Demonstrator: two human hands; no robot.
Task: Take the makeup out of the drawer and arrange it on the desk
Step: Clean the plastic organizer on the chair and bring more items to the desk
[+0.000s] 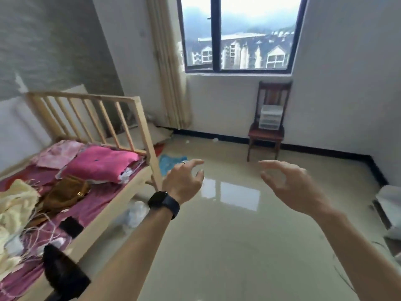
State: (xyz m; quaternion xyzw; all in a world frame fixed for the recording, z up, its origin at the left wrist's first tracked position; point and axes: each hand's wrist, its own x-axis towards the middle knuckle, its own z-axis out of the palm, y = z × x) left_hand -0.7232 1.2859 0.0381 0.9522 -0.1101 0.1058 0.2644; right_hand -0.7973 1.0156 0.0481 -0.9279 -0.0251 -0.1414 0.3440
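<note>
My left hand and right hand hover mid-frame, fingers loosely spread, holding nothing. The plastic drawer unit sits on the chair, upper right of centre; no makeup shows. I judge the drawers light and slick, best pulled by their fronts.

Open floor lies ahead toward the chair, with the bed crowding the left and a pale object, perhaps furniture, at right.
</note>
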